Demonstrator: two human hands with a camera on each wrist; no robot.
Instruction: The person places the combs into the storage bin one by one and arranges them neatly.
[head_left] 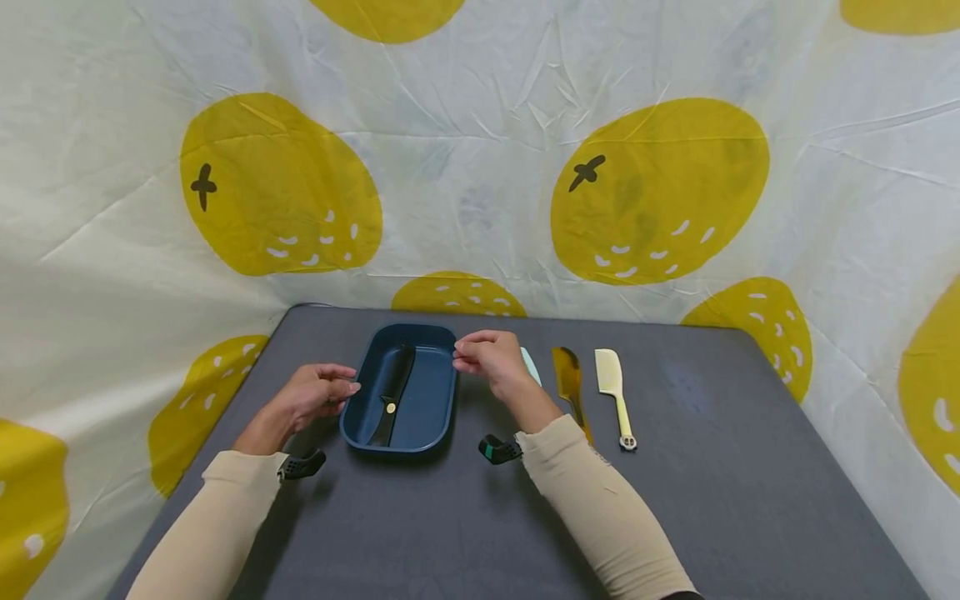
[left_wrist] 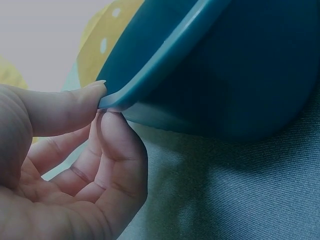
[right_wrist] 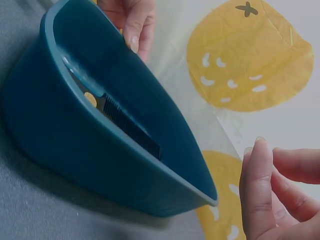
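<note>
A deep blue plastic tray (head_left: pixel 431 400) with rounded corners stands on the table. Inside lies a black comb (head_left: pixel 395 387) with a round gold spot on its handle; its teeth show in the right wrist view. At the tray's left side my left hand (head_left: pixel 318 390) pinches the rim between thumb and forefinger, plain in the left wrist view. My right hand (head_left: pixel 487 358) hovers beside the far right part of the rim. In the right wrist view its bent fingers (right_wrist: pixel 260 175) hold nothing and stand apart from the tray.
To the right, a brown tortoiseshell comb (head_left: pixel 567 375) lies partly behind the right forearm, then a cream comb (head_left: pixel 611 375) with a small figure at its handle end. A pale mint piece (head_left: pixel 530 365) peeks out behind the right hand. Lemon-printed cloth (head_left: pixel 465 208) hangs behind the grey table (head_left: pixel 712 467).
</note>
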